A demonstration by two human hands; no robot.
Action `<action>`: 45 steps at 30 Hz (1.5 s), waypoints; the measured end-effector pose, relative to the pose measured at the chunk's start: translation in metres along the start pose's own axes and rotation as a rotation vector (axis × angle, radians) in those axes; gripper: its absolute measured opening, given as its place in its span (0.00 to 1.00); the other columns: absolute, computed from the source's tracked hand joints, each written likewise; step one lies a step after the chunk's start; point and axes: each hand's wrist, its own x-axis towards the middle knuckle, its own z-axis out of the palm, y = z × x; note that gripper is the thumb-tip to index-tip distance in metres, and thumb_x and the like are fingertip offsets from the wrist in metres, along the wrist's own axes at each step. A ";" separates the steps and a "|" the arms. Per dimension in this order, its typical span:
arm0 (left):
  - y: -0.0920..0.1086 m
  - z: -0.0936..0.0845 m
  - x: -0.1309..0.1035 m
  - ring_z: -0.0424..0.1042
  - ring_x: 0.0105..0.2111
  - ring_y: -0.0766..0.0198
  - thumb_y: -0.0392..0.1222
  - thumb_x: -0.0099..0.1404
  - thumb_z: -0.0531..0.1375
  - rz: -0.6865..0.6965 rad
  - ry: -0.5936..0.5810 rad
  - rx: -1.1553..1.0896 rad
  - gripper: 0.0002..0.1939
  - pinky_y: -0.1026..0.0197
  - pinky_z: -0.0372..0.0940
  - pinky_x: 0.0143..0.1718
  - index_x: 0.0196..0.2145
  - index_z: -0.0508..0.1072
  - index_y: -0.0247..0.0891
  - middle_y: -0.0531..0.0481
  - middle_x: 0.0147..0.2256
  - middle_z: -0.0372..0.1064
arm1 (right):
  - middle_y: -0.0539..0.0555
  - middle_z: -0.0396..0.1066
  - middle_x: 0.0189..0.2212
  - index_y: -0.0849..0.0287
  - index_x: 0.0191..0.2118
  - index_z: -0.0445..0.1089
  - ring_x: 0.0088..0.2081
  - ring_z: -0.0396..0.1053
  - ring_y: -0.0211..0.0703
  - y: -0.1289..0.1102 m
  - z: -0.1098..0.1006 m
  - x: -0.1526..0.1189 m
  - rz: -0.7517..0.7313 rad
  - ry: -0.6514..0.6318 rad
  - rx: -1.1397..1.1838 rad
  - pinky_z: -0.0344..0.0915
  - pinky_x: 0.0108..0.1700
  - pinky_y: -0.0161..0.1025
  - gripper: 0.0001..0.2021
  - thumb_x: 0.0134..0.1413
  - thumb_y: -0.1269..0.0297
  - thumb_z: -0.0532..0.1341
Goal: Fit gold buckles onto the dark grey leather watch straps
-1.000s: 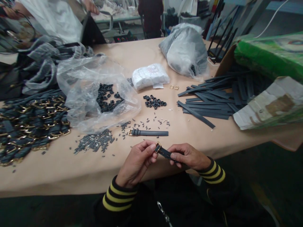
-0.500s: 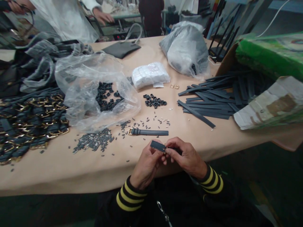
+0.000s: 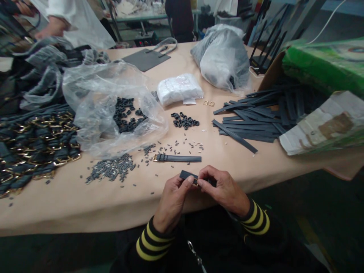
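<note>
Near the table's front edge, my left hand pinches a dark strap, thumb on top. My right hand is closed on the same strap, where a bit of gold metal shows between the fingertips; most of that part is hidden by the fingers. Just beyond my hands lies a strap with a gold buckle, flat on the table. Left of it spreads a pile of small dark pieces. Farther back sits a heap of small black loops, and two gold square rings lie behind it.
A clear plastic bag holds more black loops. Buckled straps are heaped at left. Loose dark strips spill from a box at right. Behind are a white package, a full plastic bag and a dark bag. A person's arm reaches in at back left.
My left thumb has moved up onto the strap, and my right fingers have shifted slightly on it. The person's hand at the back has moved left; the dark bag's handles now lie lower.
</note>
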 end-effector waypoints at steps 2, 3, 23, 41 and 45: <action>0.000 0.001 0.000 0.65 0.31 0.67 0.41 0.60 0.57 -0.014 0.013 -0.059 0.07 0.62 0.60 0.39 0.30 0.72 0.33 0.51 0.28 0.67 | 0.47 0.66 0.24 0.60 0.31 0.65 0.27 0.64 0.33 0.000 -0.001 0.000 0.006 -0.019 -0.015 0.59 0.31 0.31 0.02 0.52 0.69 0.55; 0.001 0.001 0.000 0.65 0.31 0.67 0.40 0.59 0.58 -0.024 0.018 -0.078 0.07 0.63 0.60 0.39 0.30 0.71 0.33 0.51 0.28 0.67 | 0.47 0.66 0.24 0.60 0.31 0.65 0.27 0.64 0.33 0.000 -0.001 0.000 0.007 -0.028 -0.018 0.59 0.32 0.31 0.02 0.52 0.69 0.55; 0.003 0.002 0.004 0.67 0.27 0.71 0.38 0.55 0.62 -0.161 0.049 -0.232 0.07 0.68 0.63 0.33 0.29 0.72 0.30 0.50 0.26 0.68 | 0.46 0.68 0.25 0.60 0.31 0.66 0.28 0.64 0.32 0.001 -0.002 0.003 0.017 -0.015 -0.032 0.59 0.32 0.29 0.03 0.50 0.72 0.56; 0.005 0.000 0.007 0.66 0.30 0.64 0.42 0.57 0.59 0.114 0.090 0.286 0.08 0.62 0.61 0.34 0.32 0.69 0.35 0.50 0.28 0.67 | 0.49 0.67 0.27 0.59 0.36 0.57 0.28 0.70 0.35 0.013 0.003 0.006 0.184 -0.069 0.370 0.65 0.31 0.33 0.09 0.51 0.65 0.58; 0.000 0.009 0.001 0.65 0.33 0.63 0.39 0.58 0.58 0.277 0.206 0.412 0.05 0.63 0.61 0.36 0.34 0.68 0.38 0.49 0.32 0.65 | 0.47 0.66 0.24 0.60 0.32 0.57 0.26 0.70 0.35 0.016 0.005 0.008 0.229 -0.088 0.449 0.65 0.29 0.32 0.10 0.48 0.64 0.61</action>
